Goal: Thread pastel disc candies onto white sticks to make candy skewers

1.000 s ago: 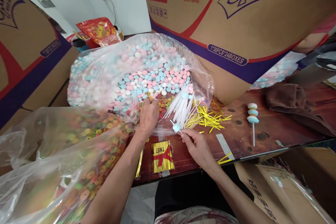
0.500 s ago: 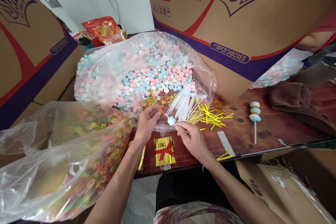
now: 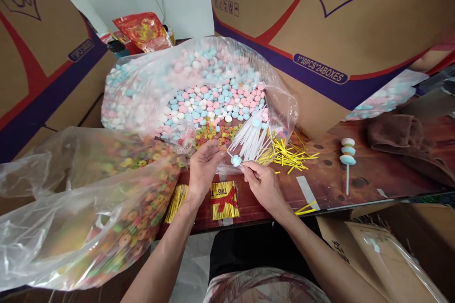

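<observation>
My right hand (image 3: 261,182) pinches a thin white stick at the front of the bag, with a light-blue round marshmallow (image 3: 236,160) threaded on it. My left hand (image 3: 206,165) is closed at the fingertips on a small orange ring candy (image 3: 222,148), right by the stick's free tip. Behind both hands lie many green, yellow and red ring candies (image 3: 227,133) and a fan of white sticks (image 3: 250,139). Pink, white and blue marshmallows (image 3: 202,104) fill the large clear bag behind them. A finished-looking skewer (image 3: 348,151) of stacked marshmallows stands upright to the right.
A clear bag of ring candies (image 3: 138,218) covers the table's left side. Gold twist ties (image 3: 291,154) lie loose beside the sticks, and a packet of them (image 3: 225,200) sits near the front edge. Large cartons (image 3: 284,42) stand behind; a brown cloth (image 3: 405,144) rests at right.
My left fingers have come out from the ring candies to the stick's tip, now showing an orange ring. The view has shifted slightly.
</observation>
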The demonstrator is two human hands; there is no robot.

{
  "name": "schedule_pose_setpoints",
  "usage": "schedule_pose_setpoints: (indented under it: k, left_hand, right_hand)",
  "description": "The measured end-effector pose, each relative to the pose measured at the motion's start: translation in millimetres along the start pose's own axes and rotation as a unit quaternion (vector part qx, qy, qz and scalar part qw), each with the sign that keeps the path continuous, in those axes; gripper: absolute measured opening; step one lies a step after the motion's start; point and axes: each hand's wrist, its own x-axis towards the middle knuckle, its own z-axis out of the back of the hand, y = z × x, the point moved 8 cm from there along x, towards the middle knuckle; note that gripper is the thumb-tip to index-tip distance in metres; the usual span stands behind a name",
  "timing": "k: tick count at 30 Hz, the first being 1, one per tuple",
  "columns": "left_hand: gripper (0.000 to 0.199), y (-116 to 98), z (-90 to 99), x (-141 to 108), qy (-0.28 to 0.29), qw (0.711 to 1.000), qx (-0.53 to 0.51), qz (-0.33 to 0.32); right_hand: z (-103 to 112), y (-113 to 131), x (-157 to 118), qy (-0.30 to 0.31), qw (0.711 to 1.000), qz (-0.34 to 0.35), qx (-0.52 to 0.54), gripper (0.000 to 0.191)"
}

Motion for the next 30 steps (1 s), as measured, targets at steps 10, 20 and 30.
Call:
schedule_pose_setpoints:
  k: [10, 20, 30]
  left_hand:
    - [0.026, 8.8, 1.1, -7.2, -0.025, 0.996, 0.087, -0.022]
    - [0.031, 16.8, -2.5, -8.2, 0.012, 0.996, -0.048, 0.079]
    - [0.042, 22.0, -12.7, -15.1, 0.077, 0.973, -0.109, 0.186]
  right_hand:
    - [0.9, 13.6, -10.9, -0.044, 0.981, 0.100, -0.160, 0.025]
    - [7.4, 8.9, -5.5, -0.019, 0.996, 0.075, -0.052, 0.022]
    - [5.5, 14.5, -7.8, -0.010, 0.995, 0.078, -0.059, 0.027]
